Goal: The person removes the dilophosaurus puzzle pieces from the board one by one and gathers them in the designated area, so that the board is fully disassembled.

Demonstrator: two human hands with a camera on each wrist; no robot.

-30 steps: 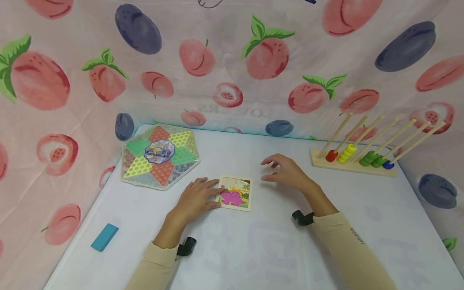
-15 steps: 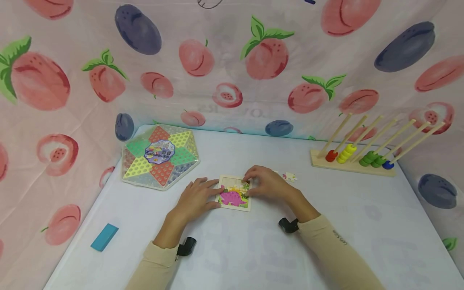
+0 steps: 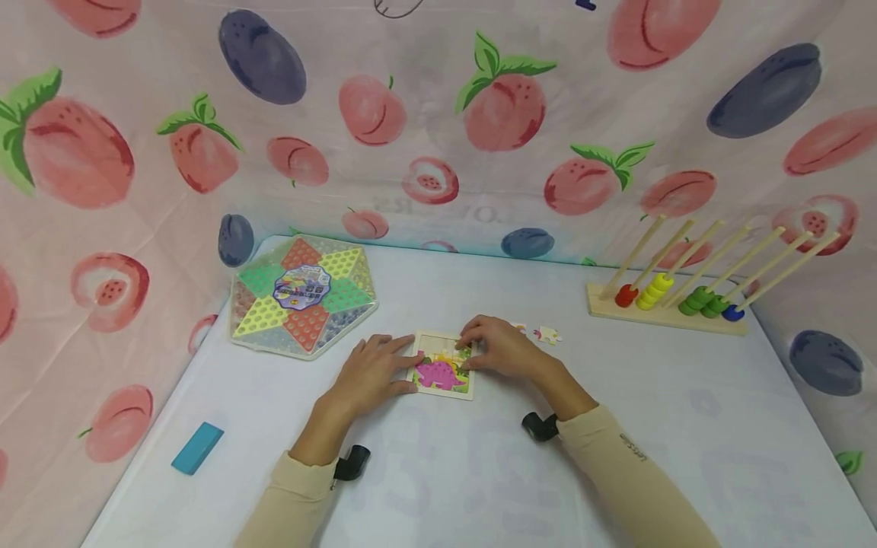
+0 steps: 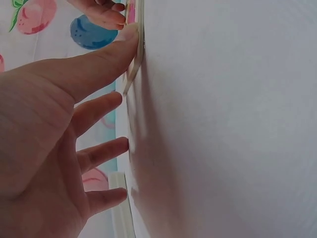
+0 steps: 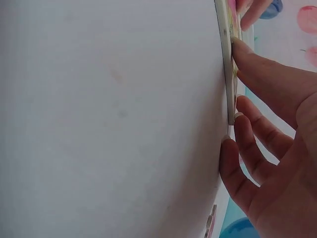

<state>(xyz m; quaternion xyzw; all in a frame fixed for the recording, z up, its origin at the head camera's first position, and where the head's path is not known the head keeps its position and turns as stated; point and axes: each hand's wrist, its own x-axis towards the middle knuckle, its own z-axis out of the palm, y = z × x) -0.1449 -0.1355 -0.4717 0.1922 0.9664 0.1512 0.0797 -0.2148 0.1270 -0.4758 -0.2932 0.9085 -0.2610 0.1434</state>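
A small square wooden jigsaw puzzle (image 3: pixel 441 376) with a pink dinosaur lies on the table. Bare backing shows in its upper left part. My left hand (image 3: pixel 372 373) rests against its left side, fingers spread and fairly straight; the left thumb (image 4: pixel 119 49) touches the frame's edge in the left wrist view. From the other side, my right hand (image 3: pixel 503 346) bends its thumb and index finger over the upper right part, pinching a greenish puzzle piece (image 3: pixel 464 353) there, mostly hidden by the fingers. Just behind that hand lies a loose puzzle piece (image 3: pixel 547 335), with another partly covered.
A hexagonal Chinese checkers set (image 3: pixel 301 297) sits at the back left. At the back right stands a wooden bead rack (image 3: pixel 668 313) with slanting rods and coloured beads. A blue block (image 3: pixel 197 449) is at the front left. Fruit-print cloth (image 3: pixel 438 114) hangs behind the table.
My right hand has moved left from above the loose pieces to the puzzle's upper right, uncovering those pieces. It has shifted only slightly since half a second ago. My left hand stays put.
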